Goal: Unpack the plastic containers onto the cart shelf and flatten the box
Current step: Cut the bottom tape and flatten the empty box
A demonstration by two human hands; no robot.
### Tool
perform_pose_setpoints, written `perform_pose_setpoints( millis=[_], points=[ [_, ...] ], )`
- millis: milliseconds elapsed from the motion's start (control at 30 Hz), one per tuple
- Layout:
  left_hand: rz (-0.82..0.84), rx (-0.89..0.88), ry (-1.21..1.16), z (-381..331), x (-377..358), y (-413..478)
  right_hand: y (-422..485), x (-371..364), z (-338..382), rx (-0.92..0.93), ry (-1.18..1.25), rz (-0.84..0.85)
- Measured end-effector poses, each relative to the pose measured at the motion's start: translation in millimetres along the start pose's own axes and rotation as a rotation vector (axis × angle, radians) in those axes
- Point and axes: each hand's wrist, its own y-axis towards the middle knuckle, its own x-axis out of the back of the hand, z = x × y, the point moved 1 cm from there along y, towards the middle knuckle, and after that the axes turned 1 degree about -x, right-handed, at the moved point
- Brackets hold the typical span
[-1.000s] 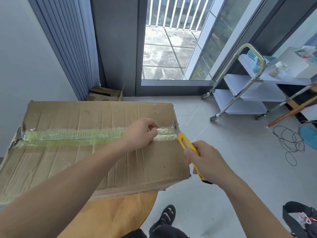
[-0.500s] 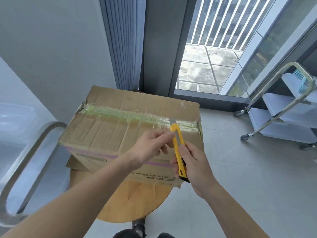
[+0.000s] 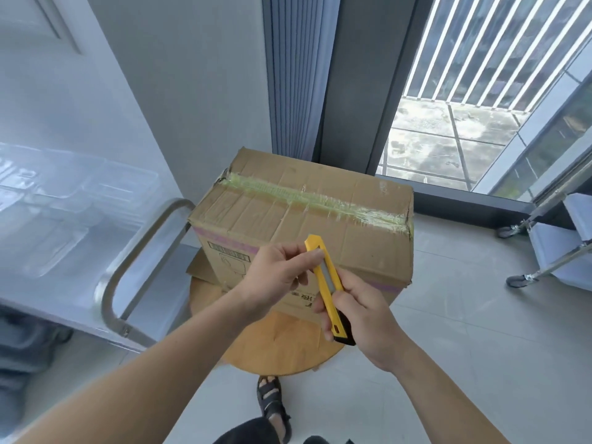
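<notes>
your left hand [image 3: 275, 277] and right hand [image 3: 362, 318] now pinch the knife [image 3: 325, 283], off the tape [image 3: 320, 200] beyond your fingers; the box [image 3: 288, 225] looks still sealed.

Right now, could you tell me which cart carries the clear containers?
The left cart, its steel handle beside the box; the right cart shows none.

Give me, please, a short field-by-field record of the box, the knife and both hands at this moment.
box: closed, cardboard, on a round wooden stool
tape: greenish strip along the top seam, looks uncut
knife: yellow, held in front of the box, clear of the tape
left hand: pinches the knife's upper end
right hand: grips its lower end
cart: steel-handled, at the left of the box
</notes>
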Motion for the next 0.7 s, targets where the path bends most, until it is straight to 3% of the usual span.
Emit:
perform_pose_setpoints(
  millis=[233, 400, 533, 700],
  points=[
    [-0.047, -0.021, -0.023, 6, 30, -13, 10, -21, 3, 0.020, -0.026, 0.129],
    [-0.004, 0.062, -0.017, 16, 70, -11, 31, -42, -2, -0.055, -0.065, 0.168],
    [-0.023, 0.157, 0.007, 35, 119, -4, 60, -66, -19, -0.173, -0.061, 0.088],
    [-0.011, 0.279, 0.063, 67, 173, 10, 98, -103, -47, -0.214, -0.287, 0.003]
  ],
)
